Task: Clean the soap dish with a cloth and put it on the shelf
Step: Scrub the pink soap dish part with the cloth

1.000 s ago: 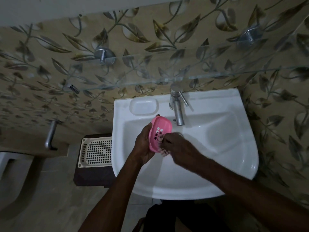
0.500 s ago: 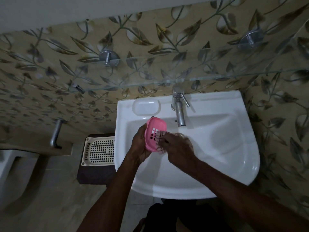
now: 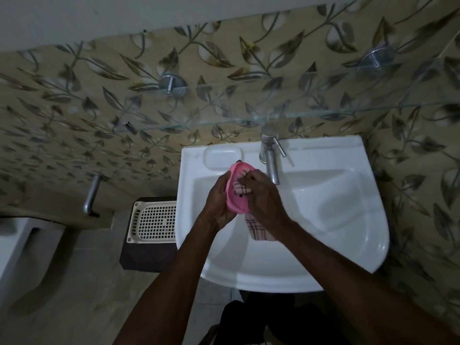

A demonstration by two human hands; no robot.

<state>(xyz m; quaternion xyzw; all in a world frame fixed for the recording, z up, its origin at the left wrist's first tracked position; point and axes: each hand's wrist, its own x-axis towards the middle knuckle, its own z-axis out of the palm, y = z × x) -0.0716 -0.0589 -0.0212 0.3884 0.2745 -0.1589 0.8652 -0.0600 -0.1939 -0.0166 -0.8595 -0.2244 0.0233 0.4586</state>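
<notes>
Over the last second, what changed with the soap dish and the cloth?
The right hand has pushed the checked cloth deeper into the pink soap dish, covering its slots; a cloth end now hangs below. The left hand still grips the dish over the sink.

Soap dish (image 3: pixel 238 189) between both hands over sink (image 3: pixel 348 220), tap (image 3: pixel 270 160) just right, shelf (image 3: pixel 273 118) above.

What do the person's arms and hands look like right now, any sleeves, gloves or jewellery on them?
Both forearms are bare as far up as the picture shows; no sleeve enters the frame. The left hand and right hand wear no gloves. No ring, watch or bracelet shows, though the light is dim.
</notes>
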